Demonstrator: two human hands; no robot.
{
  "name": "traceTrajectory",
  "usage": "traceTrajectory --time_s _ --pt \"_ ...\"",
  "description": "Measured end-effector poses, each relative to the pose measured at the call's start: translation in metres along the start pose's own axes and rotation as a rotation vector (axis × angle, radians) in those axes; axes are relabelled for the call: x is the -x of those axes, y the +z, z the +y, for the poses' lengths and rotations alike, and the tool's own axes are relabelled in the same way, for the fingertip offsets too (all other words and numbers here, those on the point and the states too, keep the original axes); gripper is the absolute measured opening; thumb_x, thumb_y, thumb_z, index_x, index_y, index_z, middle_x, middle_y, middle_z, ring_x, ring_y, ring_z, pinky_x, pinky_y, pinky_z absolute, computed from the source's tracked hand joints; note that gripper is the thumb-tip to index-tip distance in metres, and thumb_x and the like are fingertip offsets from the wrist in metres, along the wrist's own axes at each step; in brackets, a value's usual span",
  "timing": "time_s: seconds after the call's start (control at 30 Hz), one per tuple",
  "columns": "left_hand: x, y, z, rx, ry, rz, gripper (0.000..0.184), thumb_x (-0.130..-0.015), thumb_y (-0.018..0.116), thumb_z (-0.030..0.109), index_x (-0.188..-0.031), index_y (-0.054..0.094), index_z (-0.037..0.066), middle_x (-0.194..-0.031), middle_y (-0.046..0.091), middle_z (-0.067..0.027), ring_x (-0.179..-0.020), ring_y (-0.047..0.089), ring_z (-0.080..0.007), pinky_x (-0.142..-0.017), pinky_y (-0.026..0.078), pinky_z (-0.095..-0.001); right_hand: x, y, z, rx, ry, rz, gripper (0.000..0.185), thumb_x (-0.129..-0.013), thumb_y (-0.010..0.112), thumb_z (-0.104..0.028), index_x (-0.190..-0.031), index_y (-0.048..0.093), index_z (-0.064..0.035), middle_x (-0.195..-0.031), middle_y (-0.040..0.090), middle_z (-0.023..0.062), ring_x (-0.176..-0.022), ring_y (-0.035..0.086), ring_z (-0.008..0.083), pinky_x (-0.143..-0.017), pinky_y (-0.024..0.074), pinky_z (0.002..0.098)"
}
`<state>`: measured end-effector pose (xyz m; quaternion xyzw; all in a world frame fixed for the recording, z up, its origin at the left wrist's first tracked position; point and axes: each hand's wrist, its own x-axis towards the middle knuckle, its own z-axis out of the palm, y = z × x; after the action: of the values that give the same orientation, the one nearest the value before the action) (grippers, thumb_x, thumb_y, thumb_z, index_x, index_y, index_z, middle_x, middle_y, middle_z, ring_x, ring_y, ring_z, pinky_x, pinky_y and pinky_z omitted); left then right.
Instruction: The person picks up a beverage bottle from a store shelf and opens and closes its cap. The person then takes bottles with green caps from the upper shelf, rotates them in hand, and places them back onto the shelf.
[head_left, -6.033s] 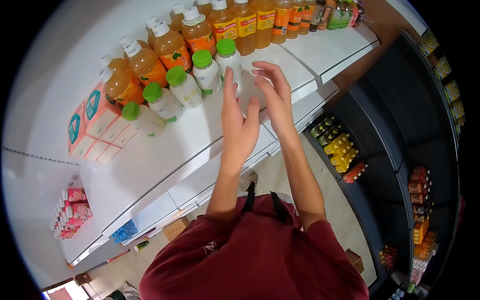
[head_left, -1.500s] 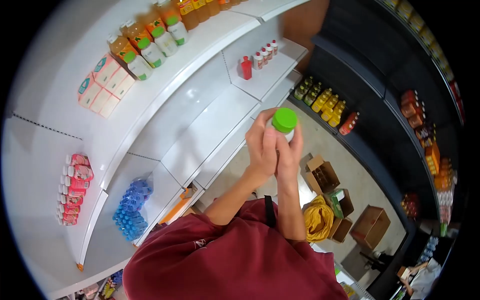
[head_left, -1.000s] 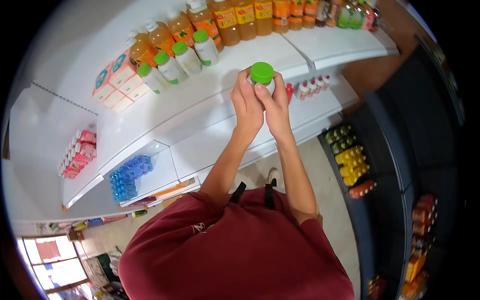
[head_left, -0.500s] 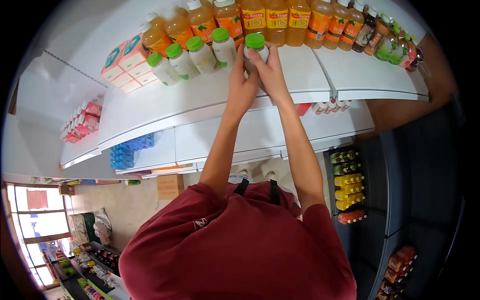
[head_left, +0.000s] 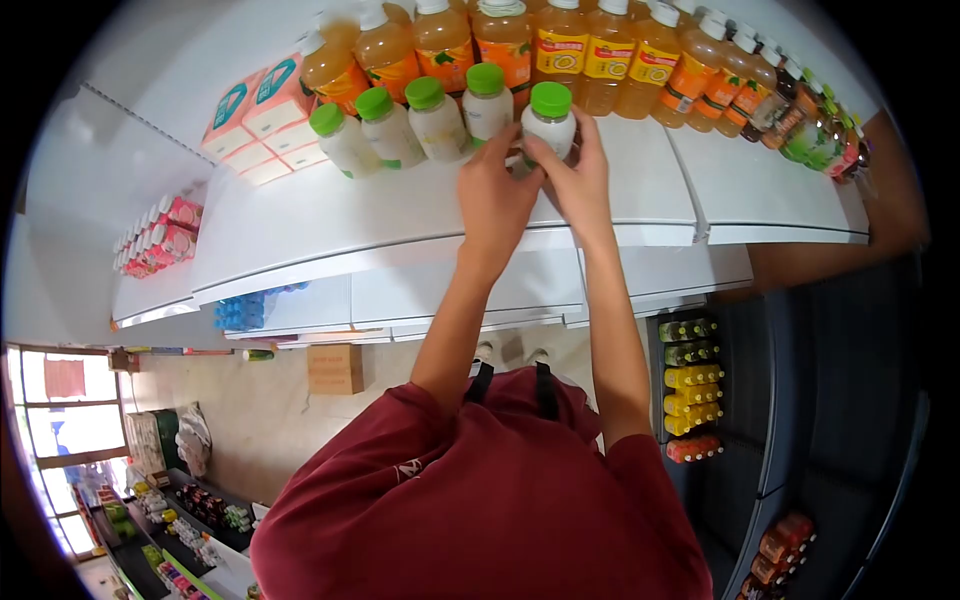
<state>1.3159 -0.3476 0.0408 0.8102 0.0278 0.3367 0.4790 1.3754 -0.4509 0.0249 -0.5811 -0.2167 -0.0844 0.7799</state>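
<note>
Green caps top white bottles; the shelf is white, the shirt maroon.

White bottle (green-capped), roughly upright.

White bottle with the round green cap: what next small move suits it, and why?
Probably settle the white bottle squarely onto the glossy white shelf: it is cap-up beside the right end of four matching green-capped bottles, with the right hand around it and the left hand at its lower side. The hands hide its base, so contact is unclear.
</note>
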Motion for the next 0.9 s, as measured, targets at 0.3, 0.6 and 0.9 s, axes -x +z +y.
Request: traceTrajectory --time_s 0.3,0.6,0.9 --pt "-0.005 -0.008 0.007 -0.260 -0.048 -0.020 0.027 -0.079 0.082 0.019 -0.099 0.075 0.003 -0.086 0.076 -0.0125 -0.080 0.074 -0.0279 -0.072 0.057 -0.0378 0.002 0.004 -0.013 0.304 -0.014 0.182 0.060 -0.082 0.085 -0.017 -0.134 0.060 -0.0008 -0.121 0.063 0.0122 -0.109 0.065 0.0229 -0.092 0.0525 0.0343" --pt "-0.015 -0.008 -0.008 -0.135 -0.059 -0.181 0.023 -0.084 0.078 0.017 -0.102 0.071 0.005 -0.090 0.077 -0.0121 -0.083 0.075 -0.0273 -0.073 0.058 -0.0385 0.004 0.004 -0.017 0.528 -0.029 0.223 0.062 -0.085 0.083 -0.017 -0.141 0.061 -0.0025 -0.110 0.061 0.0096 -0.079 0.058 0.0148 -0.073 0.0516 0.0294" --pt "-0.010 -0.010 -0.004 -0.066 0.045 -0.267 0.036 -0.086 0.073 0.013 -0.122 0.068 0.009 -0.102 0.075 -0.0164 -0.090 0.073 -0.0327 -0.075 0.057 -0.0432 0.003 0.005 -0.016 0.272 0.065 0.136 0.056 -0.094 0.068 0.000 -0.147 0.052 0.0011 -0.132 0.064 0.0131 -0.095 0.066 0.0134 -0.083 0.0578 0.0283"
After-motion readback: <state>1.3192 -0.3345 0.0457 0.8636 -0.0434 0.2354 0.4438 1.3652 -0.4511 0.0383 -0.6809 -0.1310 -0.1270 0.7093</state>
